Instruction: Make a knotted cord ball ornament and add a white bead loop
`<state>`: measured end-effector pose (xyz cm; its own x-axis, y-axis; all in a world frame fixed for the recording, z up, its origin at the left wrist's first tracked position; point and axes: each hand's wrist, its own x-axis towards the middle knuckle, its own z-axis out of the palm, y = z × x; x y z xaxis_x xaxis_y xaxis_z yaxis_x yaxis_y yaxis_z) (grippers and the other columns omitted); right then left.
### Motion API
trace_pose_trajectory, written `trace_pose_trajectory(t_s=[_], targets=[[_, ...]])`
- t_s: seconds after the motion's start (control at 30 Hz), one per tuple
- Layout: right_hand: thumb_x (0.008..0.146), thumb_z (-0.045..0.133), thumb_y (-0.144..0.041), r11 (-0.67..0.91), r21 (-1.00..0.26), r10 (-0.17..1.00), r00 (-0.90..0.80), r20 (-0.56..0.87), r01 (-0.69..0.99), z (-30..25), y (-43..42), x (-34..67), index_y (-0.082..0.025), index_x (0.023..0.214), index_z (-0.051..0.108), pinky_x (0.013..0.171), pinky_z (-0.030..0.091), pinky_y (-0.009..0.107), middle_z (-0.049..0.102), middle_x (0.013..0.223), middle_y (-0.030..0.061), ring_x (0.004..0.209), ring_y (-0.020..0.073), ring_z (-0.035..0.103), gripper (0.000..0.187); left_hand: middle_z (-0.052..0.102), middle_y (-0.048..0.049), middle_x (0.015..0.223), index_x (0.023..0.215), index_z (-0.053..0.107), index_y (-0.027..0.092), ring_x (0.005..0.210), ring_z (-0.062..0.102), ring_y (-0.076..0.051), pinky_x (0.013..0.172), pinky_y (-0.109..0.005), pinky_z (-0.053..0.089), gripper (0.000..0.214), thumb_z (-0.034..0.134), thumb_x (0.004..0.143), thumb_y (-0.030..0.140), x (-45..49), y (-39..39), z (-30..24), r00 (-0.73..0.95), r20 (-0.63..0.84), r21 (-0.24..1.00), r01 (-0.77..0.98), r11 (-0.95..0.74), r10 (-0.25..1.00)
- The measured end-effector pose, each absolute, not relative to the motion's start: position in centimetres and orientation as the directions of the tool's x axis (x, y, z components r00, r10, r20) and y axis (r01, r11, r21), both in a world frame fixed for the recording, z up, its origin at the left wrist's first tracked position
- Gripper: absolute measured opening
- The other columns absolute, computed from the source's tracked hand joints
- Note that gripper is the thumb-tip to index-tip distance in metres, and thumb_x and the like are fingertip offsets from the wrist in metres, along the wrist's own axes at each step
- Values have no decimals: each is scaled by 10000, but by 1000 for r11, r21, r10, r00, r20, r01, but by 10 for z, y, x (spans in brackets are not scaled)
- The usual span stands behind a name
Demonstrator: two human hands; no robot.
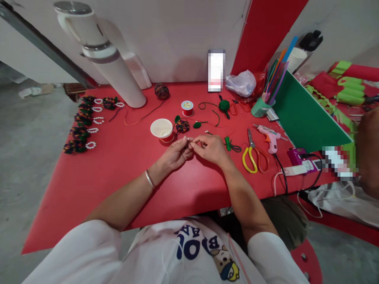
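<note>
Over the middle of the table my left hand (179, 152) pinches a small white bead (188, 139) between thumb and fingertips. My right hand (211, 149) meets it there, its fingertips pressed together on something too small to make out. Just beyond the hands stands a white paper cup (161, 129) with pale beads inside. Beside it lies a multicoloured yarn piece (182, 126) with a green leaf-like part. A spool of red thread (187, 108) stands farther back, and a thin red thread runs across the table near my right hand.
Yellow-and-orange-handled scissors (250, 152) and a pink glue gun (271, 138) lie right. Behind are a green yarn bundle (224, 105), a pen cup (260, 108) and a phone (216, 71). Finished-looking yarn pieces with bead loops (79, 132) and a tall flask (118, 71) stand left.
</note>
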<state>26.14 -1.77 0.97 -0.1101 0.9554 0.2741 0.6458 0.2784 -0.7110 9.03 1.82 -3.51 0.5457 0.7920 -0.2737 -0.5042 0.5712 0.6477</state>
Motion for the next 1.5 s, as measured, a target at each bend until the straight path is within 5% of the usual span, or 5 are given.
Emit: trace_pose_trajectory(t_s=[0.37, 0.93, 1.03, 1.3, 1.5], targets=[[857, 700, -315, 280, -704, 958, -139, 252, 652, 8, -17, 264, -220, 804, 781, 585, 320, 256, 603, 587, -37, 561, 104, 473, 136, 530, 26, 519, 717, 699, 117, 437, 400, -52, 425, -190, 341, 444, 937, 688, 490, 95, 12, -30, 507, -223, 760, -444, 474, 833], [925, 673, -309, 321, -616, 941, -169, 293, 719, 12, -19, 263, -248, 1019, 779, 705, 397, 278, 721, 808, 7, 744, 151, 606, 154, 490, 20, 460, 638, 714, 134, 403, 418, -89, 402, -241, 352, 334, 820, 770, 421, 104, 1, -28, 233, -149, 904, -361, 228, 961], [907, 664, -280, 333, -614, 939, -196, 281, 716, 15, -19, 270, -233, 936, 790, 702, 398, 283, 706, 768, 13, 729, 154, 603, 138, 538, 5, 488, 624, 707, 142, 403, 397, -76, 403, -232, 318, 338, 805, 804, 411, 103, -3, -29, 183, -144, 929, -314, 197, 973], [770, 652, -141, 280, -654, 960, -212, 184, 703, 24, -20, 284, -209, 834, 744, 640, 362, 280, 654, 701, -7, 656, 141, 542, 131, 687, -30, 729, 714, 793, 188, 750, 616, -153, 667, -235, 471, 103, 804, 816, 184, 98, -12, -13, 38, 28, 990, -138, -22, 999], [784, 652, -139, 276, -621, 961, -216, 172, 734, 22, -19, 284, -219, 848, 760, 639, 343, 292, 652, 732, -3, 662, 141, 533, 149, 719, -27, 767, 744, 814, 210, 760, 609, -155, 738, -255, 496, 65, 812, 795, 170, 101, -7, -17, 54, 79, 993, -87, -74, 995]])
